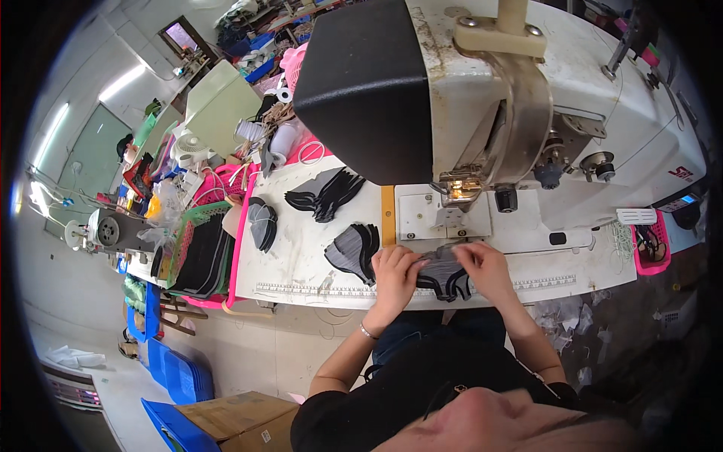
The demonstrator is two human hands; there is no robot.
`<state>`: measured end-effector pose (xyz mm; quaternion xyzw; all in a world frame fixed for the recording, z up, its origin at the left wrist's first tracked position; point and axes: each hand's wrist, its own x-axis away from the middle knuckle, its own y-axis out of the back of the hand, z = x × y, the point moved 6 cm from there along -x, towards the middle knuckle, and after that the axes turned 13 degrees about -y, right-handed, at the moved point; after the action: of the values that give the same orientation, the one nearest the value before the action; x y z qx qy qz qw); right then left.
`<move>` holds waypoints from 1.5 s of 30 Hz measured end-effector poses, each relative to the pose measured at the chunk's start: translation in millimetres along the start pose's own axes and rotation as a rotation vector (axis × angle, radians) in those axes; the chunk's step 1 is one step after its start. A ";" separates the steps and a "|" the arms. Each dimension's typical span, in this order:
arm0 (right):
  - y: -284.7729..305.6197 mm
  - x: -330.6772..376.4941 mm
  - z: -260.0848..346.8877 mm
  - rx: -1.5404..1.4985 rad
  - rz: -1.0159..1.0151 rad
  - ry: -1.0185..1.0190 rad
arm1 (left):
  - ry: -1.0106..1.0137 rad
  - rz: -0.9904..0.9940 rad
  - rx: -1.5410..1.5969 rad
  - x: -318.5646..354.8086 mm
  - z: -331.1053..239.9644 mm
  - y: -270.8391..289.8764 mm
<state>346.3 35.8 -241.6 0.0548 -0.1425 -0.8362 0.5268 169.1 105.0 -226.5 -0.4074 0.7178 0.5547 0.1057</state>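
Note:
Between my hands, at the front of the sewing table, lies a grey fabric piece with black edging [442, 273]; several dark edges hang toward me. My left hand [396, 273] is closed on its left side, fingers and thumb together. My right hand [488, 271] pinches its upper right part. Just beyond is the stitching plate of a large white sewing machine [482, 215], its needle area lit. Left of my left hand rests a stack of grey and black cut pieces [351, 250]. Farther back sits another such stack [325, 193], with a small bundle [262, 224] beside it.
A printed ruler strip [316, 290] runs along the table's front edge. The machine's black head cover [365, 90] overhangs the work area. Left of the table stands a green basket [197, 256] of dark pieces; thread spools [283, 142] stand behind. A pink basket [652, 245] is at right.

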 end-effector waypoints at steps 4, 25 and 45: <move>-3.9 11.1 36.9 0.088 0.079 0.088 | -0.009 -0.105 0.310 -27.8 -15.9 25.9; 4.7 -8.2 62.8 -0.341 0.020 -0.052 | 0.549 -0.265 1.133 -68.8 -3.8 2.9; -11.0 -39.8 54.4 -0.435 0.068 -0.098 | 0.561 0.000 1.241 -108.0 54.4 -18.3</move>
<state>341.0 85.8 -195.3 -0.1055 0.0141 -0.8306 0.5467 235.4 202.5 -193.9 -0.3997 0.9033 -0.0863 0.1295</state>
